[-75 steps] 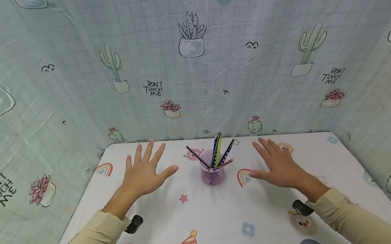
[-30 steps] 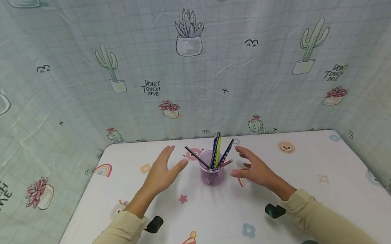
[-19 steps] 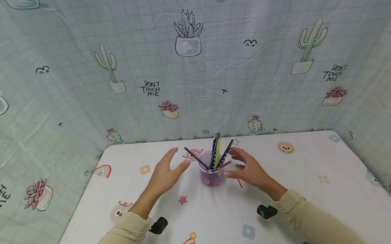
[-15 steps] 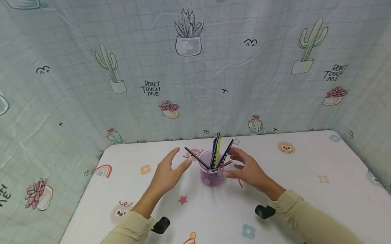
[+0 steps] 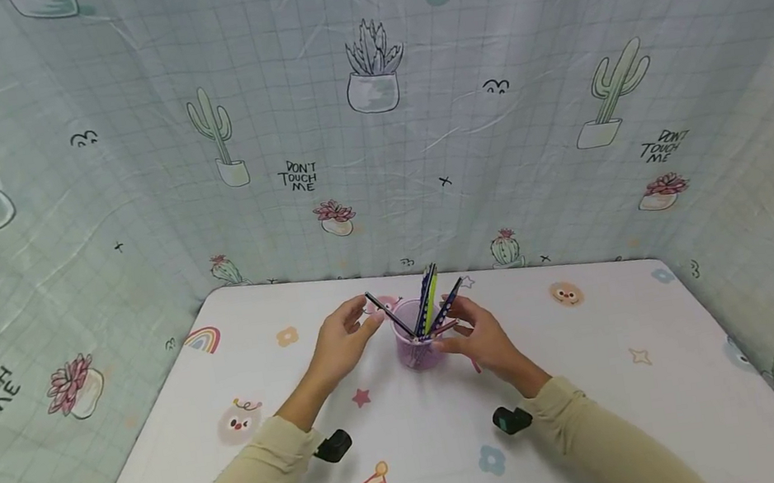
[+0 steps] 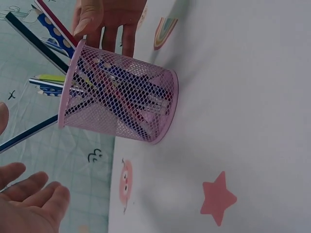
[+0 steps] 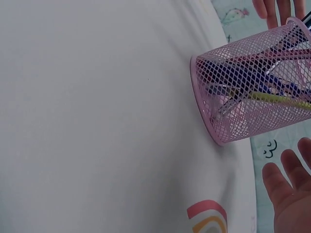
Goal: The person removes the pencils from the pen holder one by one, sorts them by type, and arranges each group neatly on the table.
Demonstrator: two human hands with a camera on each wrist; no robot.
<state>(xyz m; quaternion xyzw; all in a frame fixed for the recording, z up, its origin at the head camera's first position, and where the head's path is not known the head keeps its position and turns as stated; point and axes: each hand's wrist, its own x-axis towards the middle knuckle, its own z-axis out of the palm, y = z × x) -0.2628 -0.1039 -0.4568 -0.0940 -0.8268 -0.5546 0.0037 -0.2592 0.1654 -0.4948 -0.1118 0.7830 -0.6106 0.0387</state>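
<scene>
A pink mesh pencil cup [image 5: 421, 355] stands upright on the white table, with several pencils leaning out of its rim. My left hand [image 5: 339, 347] is left of the cup, thumb and fingers parted around the upper end of a dark pencil [image 6: 30, 132]; no contact shows. At the cup's right side is my right hand [image 5: 485, 337], its thumb close to the rim and its fingers behind; whether the thumb touches is unclear. In the right wrist view the right fingers [image 7: 284, 177] are apart from the mesh. A yellow-green pencil [image 5: 431, 302] and dotted blue pencils stand between the hands.
The white table [image 5: 416, 437] carries printed stars, rainbows and faces. Behind and at both sides hangs a cactus-print cloth [image 5: 309, 119], meeting the table's far edge just past the cup. A small black wrist camera sits under each wrist.
Both hands have come inward from wide apart with spread fingers to either side of the cup, their fingers now bent a little more. The cup and pencils have stayed in place.
</scene>
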